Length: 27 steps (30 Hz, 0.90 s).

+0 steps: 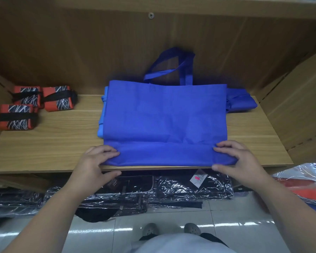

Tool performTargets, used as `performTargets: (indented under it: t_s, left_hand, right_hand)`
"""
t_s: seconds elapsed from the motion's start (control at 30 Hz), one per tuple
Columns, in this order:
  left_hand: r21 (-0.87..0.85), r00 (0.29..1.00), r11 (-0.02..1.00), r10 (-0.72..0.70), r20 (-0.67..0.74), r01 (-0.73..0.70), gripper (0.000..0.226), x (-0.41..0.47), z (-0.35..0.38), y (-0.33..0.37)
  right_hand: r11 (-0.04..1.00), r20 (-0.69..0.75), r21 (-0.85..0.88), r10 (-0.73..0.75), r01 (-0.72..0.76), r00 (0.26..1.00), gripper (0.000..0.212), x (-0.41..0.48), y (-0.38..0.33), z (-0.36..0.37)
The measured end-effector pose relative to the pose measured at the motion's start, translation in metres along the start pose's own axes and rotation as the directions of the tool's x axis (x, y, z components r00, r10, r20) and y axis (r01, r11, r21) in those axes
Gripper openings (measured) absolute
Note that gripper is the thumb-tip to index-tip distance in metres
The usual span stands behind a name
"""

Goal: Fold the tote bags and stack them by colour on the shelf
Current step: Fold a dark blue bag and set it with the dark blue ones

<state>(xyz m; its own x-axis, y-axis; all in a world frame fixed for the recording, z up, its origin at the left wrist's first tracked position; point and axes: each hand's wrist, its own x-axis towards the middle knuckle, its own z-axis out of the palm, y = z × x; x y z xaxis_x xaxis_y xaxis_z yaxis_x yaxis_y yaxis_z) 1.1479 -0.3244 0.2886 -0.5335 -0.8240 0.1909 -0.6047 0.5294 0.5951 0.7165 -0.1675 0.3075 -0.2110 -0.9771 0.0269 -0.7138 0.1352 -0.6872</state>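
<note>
Currently both hands are working the near edge of the royal-blue non-woven fabric tote bag (164,115), which is lying flat on the light wooden shelf board (53,143), with its blue loop handles (186,70) pointing away toward the back panel. The left hand (97,161) is pinching the near left corner, fingers on top, thumb below the edge. The right hand (241,159) is doing the same on the near right corner. The hands are sitting well apart, one per corner, each clamped on the bag's bottom hem.

A crease band is showing just above the hem, so I'm judging this as the start of the first fold. The bag is lying over a lighter blue fabric bag (101,125) peeking out at its left side. A folded dark blue bag (243,101) is sitting just beside its far right corner. Three orange-and-black folded pouches (26,106) are resting well apart at the shelf's left.

The next move is probably calling for lifting both corners together, carrying the hem toward the handles with the edges level, then tucking the handles in.
</note>
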Motion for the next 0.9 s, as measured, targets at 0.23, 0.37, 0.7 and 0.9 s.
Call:
performTargets:
  t_s: [0.23, 0.37, 0.7, 0.9]
  left_hand:
    - [-0.128, 0.991, 0.987, -0.108, -0.077, 0.097, 0.037, 0.0, -0.008, 0.012]
    - [-0.266, 0.961, 0.928, -0.276, -0.02, 0.261, 0.04, 0.002, -0.016, 0.023]
    - [-0.534, 0.909, 0.795, -0.402, -0.109, 0.288, 0.032, 0.016, -0.016, 0.031]
    - [-0.349, 0.916, 0.87, -0.396, -0.072, 0.348, 0.024, 0.028, -0.018, 0.028]
  right_hand:
    - [0.998, 0.037, -0.06, -0.019, 0.021, 0.999, 0.066, -0.008, 0.005, -0.004]
    - [0.992, -0.007, 0.117, 0.038, -0.036, 0.999, 0.036, -0.006, 0.0, -0.013]
    - [0.939, 0.058, 0.31, 0.14, -0.151, 0.989, 0.012, 0.007, -0.017, -0.028]
    - [0.959, 0.049, 0.171, 0.221, -0.226, 0.974, 0.03, 0.02, -0.01, -0.022]
